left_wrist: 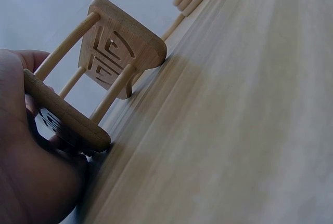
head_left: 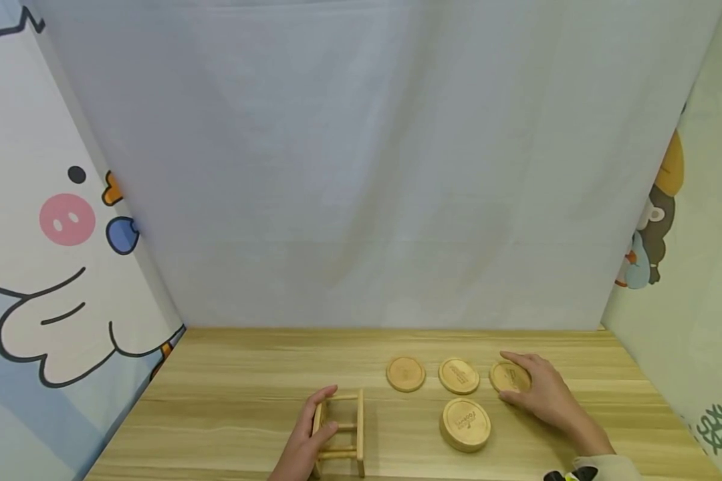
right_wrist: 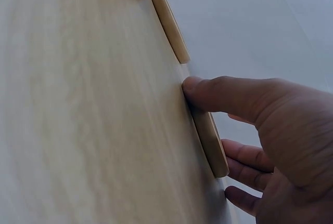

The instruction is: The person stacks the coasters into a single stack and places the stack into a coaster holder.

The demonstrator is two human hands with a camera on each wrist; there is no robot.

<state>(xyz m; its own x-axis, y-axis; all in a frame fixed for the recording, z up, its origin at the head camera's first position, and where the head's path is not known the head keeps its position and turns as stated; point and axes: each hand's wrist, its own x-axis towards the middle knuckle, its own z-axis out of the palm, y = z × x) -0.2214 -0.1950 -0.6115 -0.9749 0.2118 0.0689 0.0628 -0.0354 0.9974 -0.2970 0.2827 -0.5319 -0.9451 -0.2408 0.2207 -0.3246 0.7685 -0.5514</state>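
Note:
My left hand (head_left: 305,437) grips one side of a small wooden coaster rack (head_left: 359,427), thumb on the inner side, fingers outside. In the left wrist view the rack (left_wrist: 122,44) stands on the tabletop, its end panels cut with a slotted pattern and joined by round bars. My right hand (head_left: 544,394) spans a round wooden coaster (head_left: 510,378) lying flat at the right end of a row, thumb at its near rim and index finger at its far rim. In the right wrist view the thumb presses the edge of this coaster (right_wrist: 209,143).
Two more round coasters lie flat to the left, a plain-faced one (head_left: 406,374) and a marked one (head_left: 459,375). In front of the row sits a stack of coasters (head_left: 466,425), between my hands. The wooden table (head_left: 247,381) ends at a grey curtain (head_left: 337,200).

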